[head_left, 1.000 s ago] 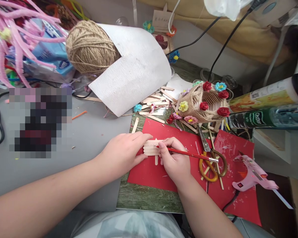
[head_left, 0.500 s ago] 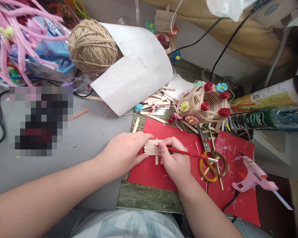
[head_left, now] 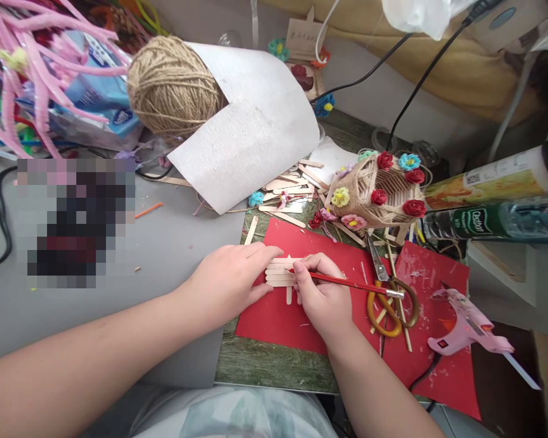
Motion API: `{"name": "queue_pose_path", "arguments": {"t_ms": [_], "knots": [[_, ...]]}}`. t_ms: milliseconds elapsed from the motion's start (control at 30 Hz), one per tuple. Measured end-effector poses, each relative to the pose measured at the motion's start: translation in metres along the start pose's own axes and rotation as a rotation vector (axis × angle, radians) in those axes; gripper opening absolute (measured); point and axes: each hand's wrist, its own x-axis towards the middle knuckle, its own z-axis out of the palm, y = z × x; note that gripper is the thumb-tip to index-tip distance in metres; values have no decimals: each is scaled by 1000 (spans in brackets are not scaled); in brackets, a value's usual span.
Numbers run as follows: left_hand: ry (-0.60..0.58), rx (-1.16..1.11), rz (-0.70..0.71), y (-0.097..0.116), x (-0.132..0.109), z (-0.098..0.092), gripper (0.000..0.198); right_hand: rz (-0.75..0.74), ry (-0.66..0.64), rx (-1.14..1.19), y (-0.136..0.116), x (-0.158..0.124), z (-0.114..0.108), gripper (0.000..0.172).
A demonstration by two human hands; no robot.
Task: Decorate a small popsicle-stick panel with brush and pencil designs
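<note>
A small panel of craft sticks [head_left: 279, 277], laid side by side, rests over red paper [head_left: 269, 319]. One stick crosses under it and pokes out below. My left hand [head_left: 231, 274] grips the panel's left end, with thumb below and fingers above. In my right hand [head_left: 326, 298] is a red pencil [head_left: 354, 285], pinched between thumb and fingers, its tip at the sticks and its silver-banded end pointing right. My right fingers partly cover the panel's right side. Scissors [head_left: 384, 304] with orange-brown handles lie just right of that hand.
Loose craft sticks [head_left: 283, 185] lie beyond the paper. A flower-trimmed twine basket [head_left: 347, 210] stands behind the scissors. At right are a pink glue gun [head_left: 466, 325] and a green-labelled bottle [head_left: 479, 222]. A twine ball [head_left: 173, 85] and curled white sheet [head_left: 269, 115] sit at the back.
Almost nothing differs. The whole view has shifted very slightly; both hands keep the same hold, with the pencil tip still at the sticks.
</note>
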Motion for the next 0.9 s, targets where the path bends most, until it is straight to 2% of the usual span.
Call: {"name": "queue_pose_path", "arguments": {"t_ms": [467,900], "knots": [[-19,0,-6,2,1,-3,41,-14,-24,-34,-7,1,0,30],[-9,5,-2,2,0,-2,40,6,-12,-14,-1,0,0,31]]}}
